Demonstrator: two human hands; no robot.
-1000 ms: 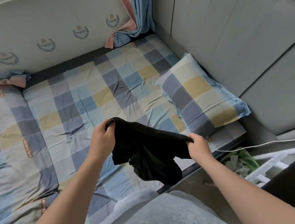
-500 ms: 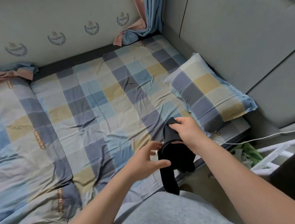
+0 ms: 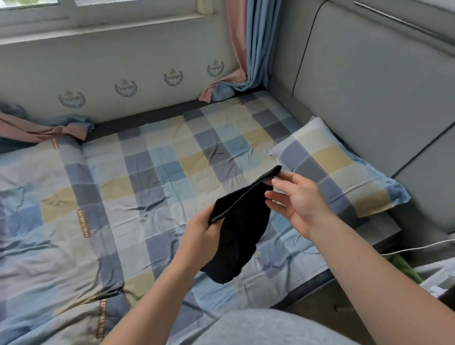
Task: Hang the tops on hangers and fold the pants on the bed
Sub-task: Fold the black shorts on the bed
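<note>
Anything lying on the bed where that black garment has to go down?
Nothing visible does. The left hand grips the black garment above bare checked sheet, with the right hand open beside it. The pillow lies off to the right, apart.

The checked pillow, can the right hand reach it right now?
Probably yes. The right hand is open and sits just beside the pillow in this view, with nothing between them. The black garment hangs from the left hand, on the other side, out of the way.
</note>
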